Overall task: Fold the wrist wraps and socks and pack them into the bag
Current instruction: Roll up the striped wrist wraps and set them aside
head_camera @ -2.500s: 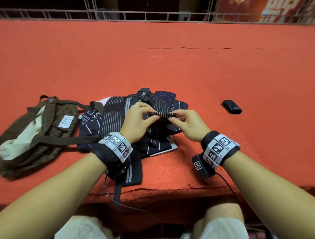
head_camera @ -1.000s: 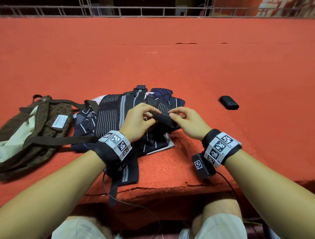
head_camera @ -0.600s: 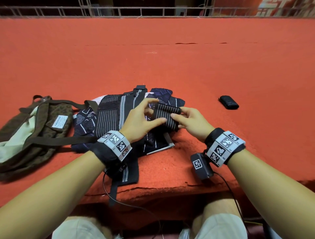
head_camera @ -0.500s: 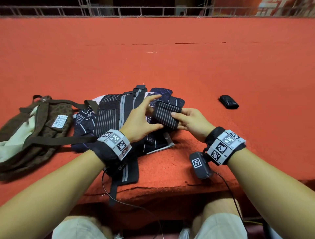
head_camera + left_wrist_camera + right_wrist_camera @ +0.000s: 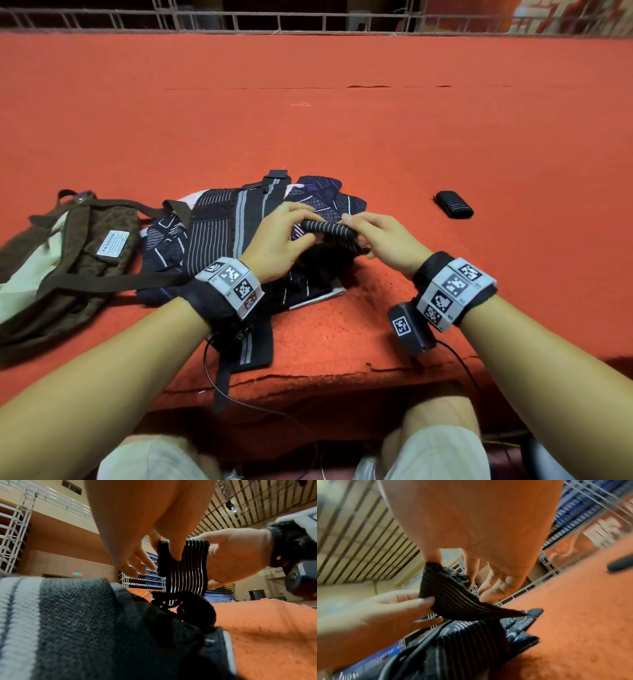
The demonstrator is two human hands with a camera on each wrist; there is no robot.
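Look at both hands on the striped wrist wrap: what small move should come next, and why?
Probably finish the fold. The left hand and right hand both pinch the striped wrist wrap above the pile, still loose, while a rolled wrap already lies aside.

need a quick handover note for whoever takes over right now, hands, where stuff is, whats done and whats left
Left hand: pinching one end of the striped wrist wrap.
Right hand: pinching the other end; the wrap is held above the pile, partly folded.
Pile of socks and wraps: on the orange surface, in front of the hands.
Rolled wrap: finished, lying alone to the right.
Brown bag: to the left, beside the pile.
Left: finish this wrap, fold the pile, pack everything into the bag.
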